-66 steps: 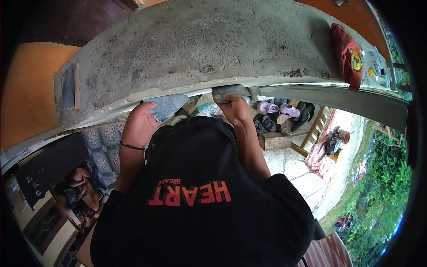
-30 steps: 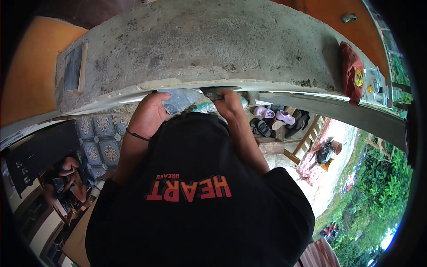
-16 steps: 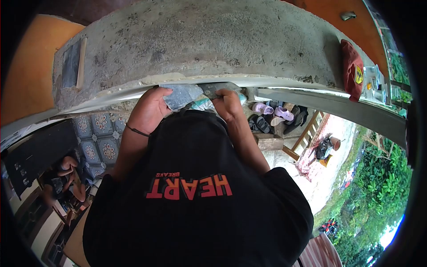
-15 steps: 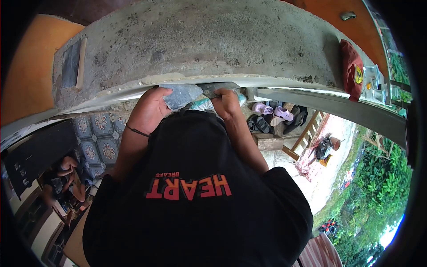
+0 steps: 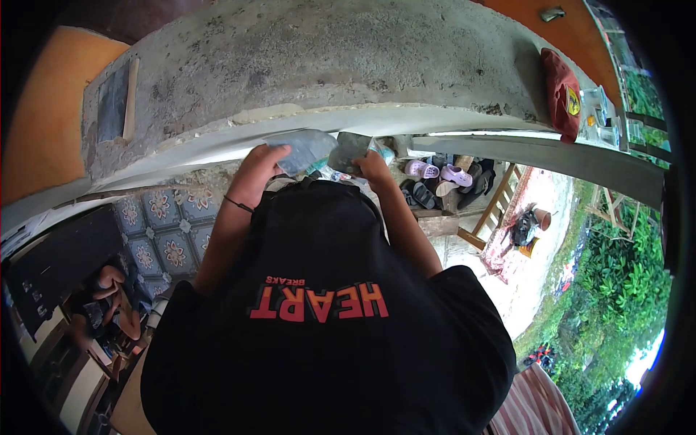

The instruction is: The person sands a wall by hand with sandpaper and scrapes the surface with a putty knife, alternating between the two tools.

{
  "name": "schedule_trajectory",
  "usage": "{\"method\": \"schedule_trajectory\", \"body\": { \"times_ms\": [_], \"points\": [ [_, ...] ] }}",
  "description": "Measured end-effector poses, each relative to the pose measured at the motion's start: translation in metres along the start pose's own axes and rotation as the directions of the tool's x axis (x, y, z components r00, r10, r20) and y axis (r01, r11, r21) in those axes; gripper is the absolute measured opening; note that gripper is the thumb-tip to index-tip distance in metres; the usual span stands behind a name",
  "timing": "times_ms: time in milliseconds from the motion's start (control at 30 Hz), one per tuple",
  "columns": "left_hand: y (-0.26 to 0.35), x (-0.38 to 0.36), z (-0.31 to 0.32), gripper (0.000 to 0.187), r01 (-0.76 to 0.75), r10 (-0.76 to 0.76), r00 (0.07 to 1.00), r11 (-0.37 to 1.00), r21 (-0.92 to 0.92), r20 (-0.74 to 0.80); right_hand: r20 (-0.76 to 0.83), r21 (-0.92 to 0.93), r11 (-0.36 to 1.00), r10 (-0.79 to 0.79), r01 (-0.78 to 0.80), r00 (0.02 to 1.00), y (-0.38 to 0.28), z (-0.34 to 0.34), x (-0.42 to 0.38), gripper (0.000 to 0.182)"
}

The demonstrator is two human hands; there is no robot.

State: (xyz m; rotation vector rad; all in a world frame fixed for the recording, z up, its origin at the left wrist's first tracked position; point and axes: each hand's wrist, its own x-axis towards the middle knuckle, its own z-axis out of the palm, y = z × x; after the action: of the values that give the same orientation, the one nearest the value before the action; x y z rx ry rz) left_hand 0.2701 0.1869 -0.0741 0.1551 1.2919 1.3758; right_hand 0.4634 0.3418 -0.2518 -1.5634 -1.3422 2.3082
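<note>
My left hand [image 5: 258,174] is closed on the edge of a thin, light grey flat plate [image 5: 308,148], thumb on its upper face. My right hand [image 5: 374,170] grips a smaller, darker flat plate [image 5: 349,147], its fingers partly hidden. The two plates lie almost edge to edge in this view, just below the rim of a rough concrete ledge [image 5: 319,58]. A smooth pale wall face [image 5: 232,134] runs under that rim. Behind the plates, part of a white and green bag [image 5: 328,172] shows.
A dark rectangular piece [image 5: 113,105] lies at the ledge's left end, a red cloth [image 5: 560,98] at its right. Pairs of shoes, among them lilac clogs [image 5: 455,176], sit below near a wooden railing [image 5: 493,206]. Another person [image 5: 112,301] sits at lower left.
The darker plate has turned and come down from the ledge rim with my right hand. A narrow gap now shows between the plates. The view has shifted slightly.
</note>
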Motion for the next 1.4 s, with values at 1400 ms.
{"method": "schedule_trajectory", "body": {
  "times_ms": [1400],
  "points": [
    [-0.068,0.013,-0.096,0.026,-0.158,0.124,0.987,0.685,0.711,0.099,-0.149,-0.003,0.388,-0.912,0.922,0.383,-0.204,0.024,-0.18,0.035]
  ]
}}
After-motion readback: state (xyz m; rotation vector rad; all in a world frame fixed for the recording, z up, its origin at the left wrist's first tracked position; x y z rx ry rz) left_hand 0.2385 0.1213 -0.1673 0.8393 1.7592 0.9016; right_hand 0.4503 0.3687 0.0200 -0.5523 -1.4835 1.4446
